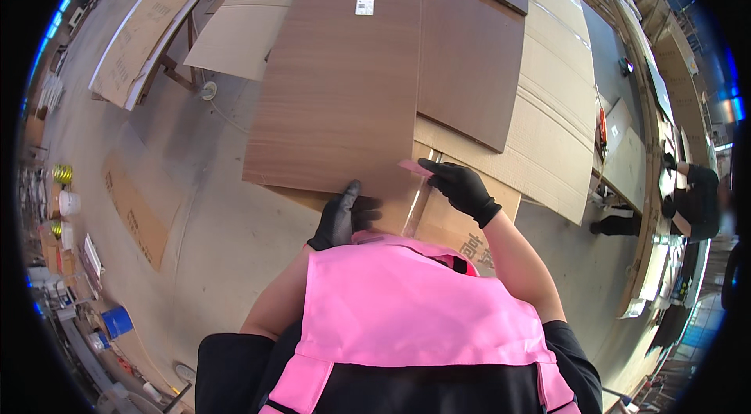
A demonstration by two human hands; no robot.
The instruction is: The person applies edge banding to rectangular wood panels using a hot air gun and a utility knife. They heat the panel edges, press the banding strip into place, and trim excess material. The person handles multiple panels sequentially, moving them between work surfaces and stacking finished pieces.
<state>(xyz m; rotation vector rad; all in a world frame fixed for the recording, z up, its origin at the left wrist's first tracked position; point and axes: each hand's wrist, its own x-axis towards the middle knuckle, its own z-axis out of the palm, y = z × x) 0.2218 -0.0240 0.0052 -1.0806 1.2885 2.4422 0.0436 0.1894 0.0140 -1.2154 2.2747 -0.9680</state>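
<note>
The right hand [461,191], in a black glove, pinches a pink strip [415,168] between thumb and fingers; the strip sticks out to the left of the fingertips, over the near right corner of a brown wood-grain panel [336,86]. The left hand [340,217], gloved alike, is at that panel's near edge, thumb raised apart from blurred fingers; whether it grips anything I cannot tell.

The panel stretches away beyond the left hand, with a white label [364,7] near its far edge. Beyond the right hand lies a darker brown panel [469,62], and farther to that hand's right a ridged cardboard sheet [551,101]. Directly below the right hand is a brown carton [461,215].

A grey concrete floor [211,211] spreads to the left of the left hand, with a flat cardboard piece [137,211] on it. Farther left, toward the wearer, stands a blue can [117,322]. Well to the right of the right hand, a co-worker [696,199] in dark clothing is beside a long workbench [651,218].
</note>
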